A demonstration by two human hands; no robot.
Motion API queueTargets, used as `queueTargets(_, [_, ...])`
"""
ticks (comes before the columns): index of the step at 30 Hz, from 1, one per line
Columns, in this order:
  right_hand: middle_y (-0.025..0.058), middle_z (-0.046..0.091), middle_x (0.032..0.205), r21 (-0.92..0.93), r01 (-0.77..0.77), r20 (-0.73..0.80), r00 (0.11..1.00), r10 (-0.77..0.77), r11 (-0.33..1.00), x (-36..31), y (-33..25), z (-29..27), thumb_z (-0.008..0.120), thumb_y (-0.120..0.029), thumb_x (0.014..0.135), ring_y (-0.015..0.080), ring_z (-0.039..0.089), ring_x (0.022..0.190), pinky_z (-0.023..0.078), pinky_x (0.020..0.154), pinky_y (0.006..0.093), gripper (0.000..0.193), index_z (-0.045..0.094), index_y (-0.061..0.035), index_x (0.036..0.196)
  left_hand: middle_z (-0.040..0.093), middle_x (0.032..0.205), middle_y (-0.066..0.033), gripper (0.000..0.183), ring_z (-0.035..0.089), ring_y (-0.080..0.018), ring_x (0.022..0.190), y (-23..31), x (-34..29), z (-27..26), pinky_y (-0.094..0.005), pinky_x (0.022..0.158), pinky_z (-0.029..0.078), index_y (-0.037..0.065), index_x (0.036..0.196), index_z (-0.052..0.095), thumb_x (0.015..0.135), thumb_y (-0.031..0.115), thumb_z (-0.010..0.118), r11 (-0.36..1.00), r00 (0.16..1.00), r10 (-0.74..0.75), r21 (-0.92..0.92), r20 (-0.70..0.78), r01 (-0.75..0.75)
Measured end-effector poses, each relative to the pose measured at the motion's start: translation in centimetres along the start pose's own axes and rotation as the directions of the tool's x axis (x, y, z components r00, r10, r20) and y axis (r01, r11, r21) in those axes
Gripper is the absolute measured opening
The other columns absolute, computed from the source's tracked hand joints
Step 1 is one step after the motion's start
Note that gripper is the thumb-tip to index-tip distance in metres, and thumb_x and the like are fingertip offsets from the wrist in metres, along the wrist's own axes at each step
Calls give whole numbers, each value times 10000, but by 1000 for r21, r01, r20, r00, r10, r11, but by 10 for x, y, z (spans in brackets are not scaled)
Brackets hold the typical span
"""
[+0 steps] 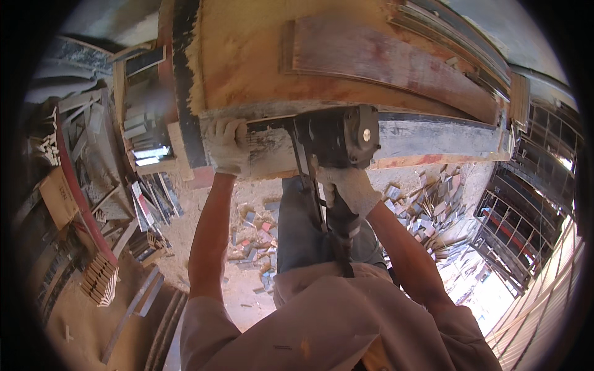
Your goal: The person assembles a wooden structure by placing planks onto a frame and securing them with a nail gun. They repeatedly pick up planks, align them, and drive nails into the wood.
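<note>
My right hand (349,188), in a pale work glove, is closed round the handle of a black nail gun (328,136). The nail gun lies across the near edge of the workbench, its bulky head turned to the right and its slim magazine slanting down toward my body. To its left, my gloved left hand (226,147) grips a worn wooden board (272,151) along that edge, fingers bent over the top. The nail gun covers the middle of the board. A long grey plank face (433,137) runs on to the right.
A wide reddish plank (390,55) rests on the dusty bench top (238,55). Wood offcuts (433,198) litter the floor beyond my right arm. Scrap wood and a cardboard box (59,196) stand at the left. Metal racks (516,222) are at the right.
</note>
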State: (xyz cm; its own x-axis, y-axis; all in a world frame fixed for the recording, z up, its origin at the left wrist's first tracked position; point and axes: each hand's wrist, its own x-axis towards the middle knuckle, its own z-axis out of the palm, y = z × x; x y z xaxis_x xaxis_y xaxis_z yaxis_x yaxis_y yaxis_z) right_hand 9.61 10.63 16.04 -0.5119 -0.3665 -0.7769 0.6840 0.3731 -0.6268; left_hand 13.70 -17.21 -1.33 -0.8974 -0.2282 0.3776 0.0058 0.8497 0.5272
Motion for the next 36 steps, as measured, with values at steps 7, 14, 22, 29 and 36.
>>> queueTargets(7, [163, 737, 972, -461, 117, -363, 880, -307, 880, -124, 38, -109, 725, -191, 845, 297, 722, 944, 554, 821, 425, 242, 680, -45, 1033, 680, 1083, -103, 188, 615, -338, 1071, -16, 16, 6, -478, 977, 449, 98, 1072, 691, 899, 167, 669, 999, 993, 19, 23, 117, -22])
queueTargets(14, [191, 746, 960, -385, -90, -654, 729, -203, 919, -233, 120, -242, 764, -209, 802, 301, 740, 950, 566, 826, 421, 343, 685, -18, 1076, 674, 1185, -150, 304, 605, -365, 1140, 107, 28, 29, -518, 1021, 446, 86, 1157, 672, 878, 205, 695, 994, 998, 63, 85, -8, -62])
queueTargets(22, [241, 712, 749, 154, -328, -746, 580, 327, 932, -250, 224, -423, 666, -133, 774, 388, 741, 778, 577, 717, 478, 284, 687, 51, 990, 569, 1366, -183, 584, 532, -404, 1250, 355, 57, 213, -509, 1098, 409, 37, 1359, 570, 848, 264, 741, 949, 852, 276, 13, 445, -314])
queueTargets(29, [251, 714, 823, -122, -400, -867, 489, 98, 908, -239, 301, -613, 691, -214, 812, 413, 725, 841, 563, 709, 473, 281, 699, -1, 994, 676, 1206, -196, 573, 629, -396, 1139, 407, 82, 284, -517, 992, 487, 34, 1310, 610, 852, 347, 754, 979, 727, -7, 152, 686, -134])
queueTargets(36, [277, 710, 902, -242, -345, -907, 413, -85, 907, -228, 267, -725, 678, -181, 788, 456, 695, 928, 558, 790, 512, 256, 693, -11, 979, 653, 1095, -170, 487, 630, -404, 1003, 426, 94, 224, -530, 860, 495, 75, 1192, 615, 784, 261, 806, 924, 807, 141, 216, 574, -314])
